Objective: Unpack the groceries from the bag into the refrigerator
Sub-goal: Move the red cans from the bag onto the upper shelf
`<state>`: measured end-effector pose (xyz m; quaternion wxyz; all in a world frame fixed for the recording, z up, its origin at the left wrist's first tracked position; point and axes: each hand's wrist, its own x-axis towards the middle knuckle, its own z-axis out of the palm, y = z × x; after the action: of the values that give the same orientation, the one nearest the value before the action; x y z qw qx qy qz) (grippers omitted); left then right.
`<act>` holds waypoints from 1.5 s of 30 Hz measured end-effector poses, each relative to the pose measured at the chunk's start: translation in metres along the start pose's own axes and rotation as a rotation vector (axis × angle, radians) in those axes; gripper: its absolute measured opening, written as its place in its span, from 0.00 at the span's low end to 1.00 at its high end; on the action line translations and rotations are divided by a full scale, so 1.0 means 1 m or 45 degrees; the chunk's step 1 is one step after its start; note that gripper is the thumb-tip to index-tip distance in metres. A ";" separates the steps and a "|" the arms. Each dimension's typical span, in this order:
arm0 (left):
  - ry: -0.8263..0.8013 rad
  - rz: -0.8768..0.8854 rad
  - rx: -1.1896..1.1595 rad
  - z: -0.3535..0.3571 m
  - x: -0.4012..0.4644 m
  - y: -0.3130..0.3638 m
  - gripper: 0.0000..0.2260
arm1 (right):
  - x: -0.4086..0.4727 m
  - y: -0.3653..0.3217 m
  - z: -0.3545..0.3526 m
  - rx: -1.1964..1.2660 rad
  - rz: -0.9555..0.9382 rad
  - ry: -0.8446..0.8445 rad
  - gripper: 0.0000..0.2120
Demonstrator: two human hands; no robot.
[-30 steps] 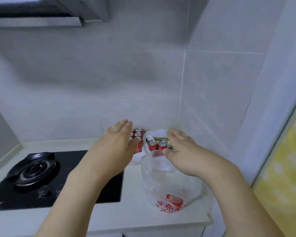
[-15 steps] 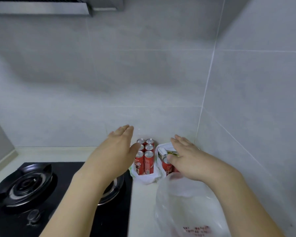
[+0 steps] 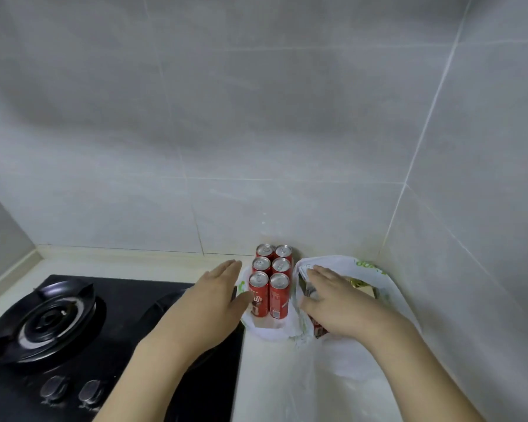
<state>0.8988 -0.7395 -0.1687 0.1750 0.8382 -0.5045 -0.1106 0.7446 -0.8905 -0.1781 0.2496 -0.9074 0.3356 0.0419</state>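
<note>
Grey tiled walls corner the bench (image 3: pixel 265 376). Six red cans (image 3: pixel 270 281) stand in a white bag (image 3: pixel 342 263). Left hand (image 3: pixel 209 303) open beside them; right hand (image 3: pixel 336 303) flat inside, holding nothing. Grip cans upright, one per hand.

Black gas stove (image 3: pixel 110 336), grey tiled wall (image 3: pixel 256 117)
</note>
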 end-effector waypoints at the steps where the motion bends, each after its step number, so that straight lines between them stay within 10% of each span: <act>1: -0.011 -0.028 -0.004 0.001 0.006 -0.004 0.19 | 0.009 0.001 0.001 0.015 -0.006 0.002 0.28; 10: -0.071 -0.019 -0.125 0.032 0.079 -0.050 0.25 | 0.094 0.022 0.036 0.033 0.081 0.052 0.16; 45: 0.044 -0.133 -0.250 0.183 0.195 -0.126 0.24 | 0.210 0.082 0.145 -0.048 0.179 0.443 0.22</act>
<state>1.0253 -0.8914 -0.3893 0.2589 0.8441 -0.4436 -0.1540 0.8681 -0.9978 -0.3903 0.1672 -0.8798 0.4355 -0.0920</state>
